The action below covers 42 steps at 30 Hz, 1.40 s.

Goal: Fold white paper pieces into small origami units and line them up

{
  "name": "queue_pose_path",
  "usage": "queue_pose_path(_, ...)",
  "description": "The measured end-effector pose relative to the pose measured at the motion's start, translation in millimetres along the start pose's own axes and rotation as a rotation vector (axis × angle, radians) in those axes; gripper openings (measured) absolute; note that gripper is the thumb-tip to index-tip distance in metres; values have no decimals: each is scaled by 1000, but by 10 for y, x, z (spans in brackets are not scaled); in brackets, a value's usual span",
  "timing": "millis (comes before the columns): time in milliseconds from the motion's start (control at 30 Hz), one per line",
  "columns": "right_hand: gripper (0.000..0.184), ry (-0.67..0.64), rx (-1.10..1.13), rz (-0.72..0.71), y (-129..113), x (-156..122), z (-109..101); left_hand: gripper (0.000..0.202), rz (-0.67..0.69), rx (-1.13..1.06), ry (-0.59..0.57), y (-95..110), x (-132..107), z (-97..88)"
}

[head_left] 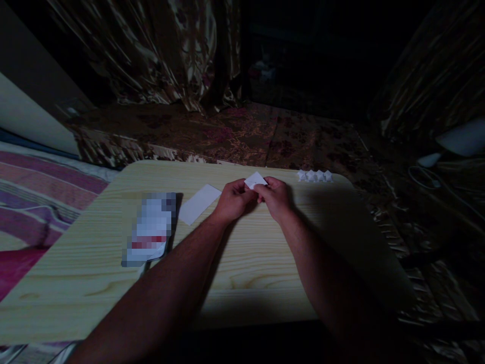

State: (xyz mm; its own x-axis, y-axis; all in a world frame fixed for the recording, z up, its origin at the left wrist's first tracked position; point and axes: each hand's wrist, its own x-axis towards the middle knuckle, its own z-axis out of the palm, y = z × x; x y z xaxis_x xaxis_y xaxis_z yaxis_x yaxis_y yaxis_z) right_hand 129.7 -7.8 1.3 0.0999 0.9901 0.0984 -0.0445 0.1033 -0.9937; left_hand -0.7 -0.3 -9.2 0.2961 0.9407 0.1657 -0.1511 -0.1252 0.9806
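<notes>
Both my hands meet over the far middle of a light wooden table (242, 263). My left hand (234, 200) and my right hand (276, 196) pinch a small white piece of paper (255, 179) between their fingertips, fingers closed on it. A white paper strip (199, 203) lies flat on the table just left of my left hand. A row of several small white folded paper shapes (314, 175) sits near the table's far right edge, beyond my right hand.
A blurred-out rectangular object (150, 230) lies on the table's left part. A striped cloth (34, 202) lies left of the table, patterned fabric (235, 131) behind it. Cables and a white object (450, 146) sit in the dark at right.
</notes>
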Motion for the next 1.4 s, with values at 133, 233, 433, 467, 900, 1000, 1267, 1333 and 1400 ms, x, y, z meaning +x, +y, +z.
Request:
queue_pose_path(133, 17, -64, 17, -11, -2, -6, -17, 16, 19, 2, 15, -5, 8, -2)
queue_pose_path(233, 17, -103, 38, -14, -15, -16, -34, 15, 24, 18, 23, -12, 9, -10)
queue_pose_path(433, 14, -23, -18, -7, 6, -20, -21, 16, 16, 43, 3, -16, 8, -16)
queue_pose_path(467, 14, -11, -25, -7, 13, -19, -14, 16, 16, 40, -2, -13, 8, -14)
queue_pose_path(900, 17, 60, -26, 17, -20, -39, 71, 14, -2, -41, 23, 46, -4, 13)
queue_pose_path(1000, 17, 59, -20, 14, -32, -40, 76, 14, 4, -54, 27, 52, -6, 22)
queue_pose_path(1267, 15, 44, -21, -73, 46, -7, 85, 12, 29, -58, 26, 69, -12, 32)
queue_pose_path(1333, 17, 33, -23, -65, 29, -18, 84, 12, 15, -65, 40, 60, -7, 29)
queue_pose_path(1400, 20, 0, -23, -44, -10, -39, 71, 14, 3, -75, 64, 46, -1, 26)
